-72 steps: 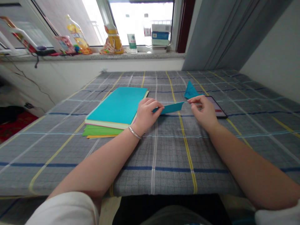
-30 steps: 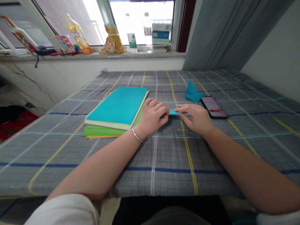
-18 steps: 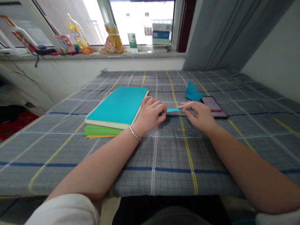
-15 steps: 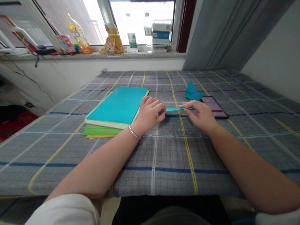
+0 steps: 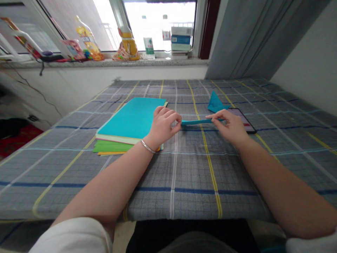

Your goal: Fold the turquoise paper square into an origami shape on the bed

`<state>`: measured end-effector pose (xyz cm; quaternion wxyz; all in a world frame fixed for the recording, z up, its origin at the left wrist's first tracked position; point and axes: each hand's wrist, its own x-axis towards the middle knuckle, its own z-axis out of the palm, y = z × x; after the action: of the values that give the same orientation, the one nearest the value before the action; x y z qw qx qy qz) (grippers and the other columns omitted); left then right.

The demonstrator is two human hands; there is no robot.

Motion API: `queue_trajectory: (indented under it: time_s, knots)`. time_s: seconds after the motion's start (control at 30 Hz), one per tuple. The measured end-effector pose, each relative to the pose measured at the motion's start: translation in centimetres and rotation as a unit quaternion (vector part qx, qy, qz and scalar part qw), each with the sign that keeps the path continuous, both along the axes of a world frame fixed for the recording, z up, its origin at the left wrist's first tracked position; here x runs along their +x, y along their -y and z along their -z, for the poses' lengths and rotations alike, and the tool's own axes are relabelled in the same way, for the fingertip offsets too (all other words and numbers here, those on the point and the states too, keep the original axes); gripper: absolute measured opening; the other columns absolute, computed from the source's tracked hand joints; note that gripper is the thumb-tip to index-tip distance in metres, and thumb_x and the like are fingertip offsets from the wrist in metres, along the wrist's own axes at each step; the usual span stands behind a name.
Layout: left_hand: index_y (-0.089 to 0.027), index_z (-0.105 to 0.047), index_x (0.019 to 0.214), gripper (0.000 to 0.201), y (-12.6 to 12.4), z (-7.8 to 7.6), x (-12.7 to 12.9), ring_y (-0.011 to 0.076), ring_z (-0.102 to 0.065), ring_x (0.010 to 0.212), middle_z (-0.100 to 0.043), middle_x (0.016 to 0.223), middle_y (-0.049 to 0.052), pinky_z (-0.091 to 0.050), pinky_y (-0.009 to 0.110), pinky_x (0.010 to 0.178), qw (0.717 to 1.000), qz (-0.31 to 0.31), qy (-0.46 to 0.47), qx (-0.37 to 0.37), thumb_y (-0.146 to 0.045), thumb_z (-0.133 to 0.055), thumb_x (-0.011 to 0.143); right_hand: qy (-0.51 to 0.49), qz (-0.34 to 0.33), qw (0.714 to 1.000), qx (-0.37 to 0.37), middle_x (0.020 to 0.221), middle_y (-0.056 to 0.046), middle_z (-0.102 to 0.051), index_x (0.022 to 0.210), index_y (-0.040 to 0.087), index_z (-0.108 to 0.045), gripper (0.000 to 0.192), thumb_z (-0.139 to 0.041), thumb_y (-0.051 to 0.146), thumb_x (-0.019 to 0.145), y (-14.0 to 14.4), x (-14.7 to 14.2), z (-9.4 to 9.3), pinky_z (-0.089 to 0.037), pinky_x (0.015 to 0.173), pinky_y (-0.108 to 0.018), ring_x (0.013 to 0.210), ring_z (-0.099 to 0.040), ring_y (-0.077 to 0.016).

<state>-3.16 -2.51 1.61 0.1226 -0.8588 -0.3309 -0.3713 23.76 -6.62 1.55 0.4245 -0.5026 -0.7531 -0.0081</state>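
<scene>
Both hands pinch a narrow folded teal paper strip [image 5: 200, 122], the left hand [image 5: 162, 125] at one end, the right hand [image 5: 229, 125] at the other, seemingly just above the desk [image 5: 184, 175]. A paper stack [image 5: 131, 121] lies beside the left hand; a phone [image 5: 243, 119] sits behind the right.

Teal strip [image 5: 196, 122], teal-topped paper stack [image 5: 133, 119] over green, orange sheets; grey plaid cloth [image 5: 184, 168], yellow, blue lines.

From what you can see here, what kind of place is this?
Probably a room in a home. A checked cloth covers the surface, bottles and boxes crowd the windowsill, and both hands pinch a folded teal paper strip beside a coloured paper stack.
</scene>
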Motion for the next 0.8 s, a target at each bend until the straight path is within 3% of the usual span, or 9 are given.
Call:
queue_trajectory:
  time_s: [0.17, 0.33, 0.8]
  knots:
    - [-0.023, -0.058, 0.080, 0.007, -0.49, 0.30, -0.36, 0.0181, -0.057, 0.086, -0.068, 0.083, -0.001, -0.035, 0.038, 0.096, 1.000, 0.014, 0.010, -0.018, -0.022, -0.054, 0.086, -0.013, -0.006, 1.000, -0.006, 0.099, -0.002, -0.076, 0.081, 0.024, -0.058, 0.008, -0.059, 0.028, 0.088, -0.17, 0.23, 0.18, -0.050, 0.070, -0.034, 0.089, -0.069, -0.0225]
    - [-0.022, -0.057, 0.080, 0.007, -0.63, 0.38, -0.38, 0.0175, -0.059, 0.086, -0.067, 0.085, -0.001, -0.036, 0.038, 0.094, 0.999, 0.031, 0.013, -0.037, -0.020, -0.053, 0.085, -0.006, 0.003, 1.000, -0.006, 0.099, -0.003, -0.076, 0.082, 0.024, -0.059, 0.010, -0.058, 0.031, 0.089, -0.10, 0.29, 0.04, -0.050, 0.064, -0.034, 0.084, -0.070, -0.0223]
    - [-0.021, -0.050, 0.076, 0.006, -0.46, 0.07, -0.54, 0.0171, -0.058, 0.084, -0.063, 0.082, 0.001, -0.043, 0.035, 0.088, 0.995, 0.066, 0.041, -0.070, -0.016, -0.052, 0.077, -0.024, -0.008, 1.000, -0.015, 0.096, -0.003, -0.076, 0.082, 0.025, -0.061, 0.011, -0.059, 0.034, 0.088, 0.02, 0.14, -0.02, -0.055, 0.073, -0.039, 0.089, -0.070, -0.0240]
